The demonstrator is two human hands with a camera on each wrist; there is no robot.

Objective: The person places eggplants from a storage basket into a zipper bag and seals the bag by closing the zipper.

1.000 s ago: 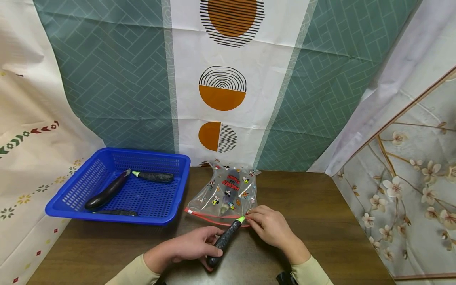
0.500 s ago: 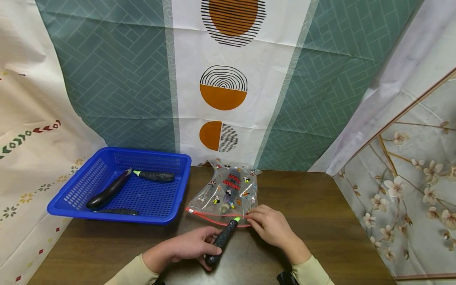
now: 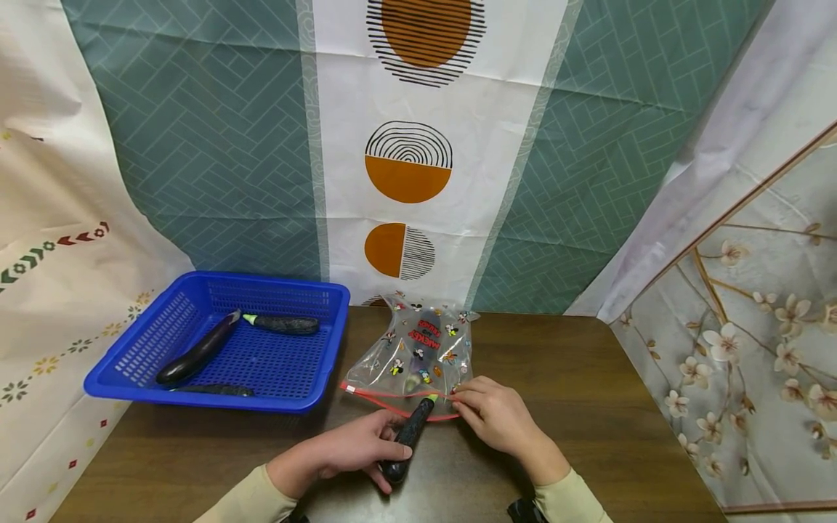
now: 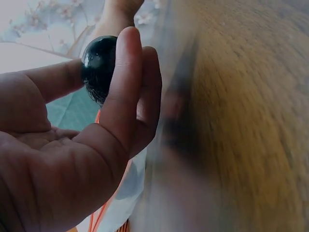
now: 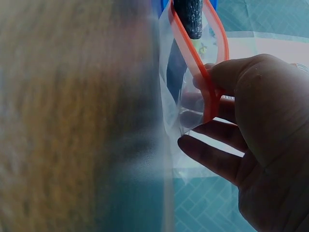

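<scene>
My left hand (image 3: 356, 447) grips a dark zucchini (image 3: 412, 434) with a light green stem, thumb on top, low over the front of the table. Its stem end lies within the red-edged mouth of a clear zip bag (image 3: 373, 363) printed with cartoon figures. The right wrist view shows that mouth spread apart, with the zucchini's tip (image 5: 189, 19) between its red strips (image 5: 193, 58). At the bag's right corner, my right hand (image 3: 498, 415) pinches the strip between thumb and fingers. Inside the bag lies a dark, elongated thing with a pale end, blurred by the plastic.
A blue perforated basket (image 3: 330, 349) stands to the left, holding a long eggplant (image 3: 199, 354), another dark zucchini (image 3: 284, 324) and a dark vegetable partly hidden by the front rim. A patterned cloth (image 3: 418, 102) hangs behind the brown table (image 3: 543, 349).
The zucchini's stem end has shifted slightly left, from beside the right fingers into the bag's mouth. The bag's front red strip has sagged lower. My right hand keeps its place.
</scene>
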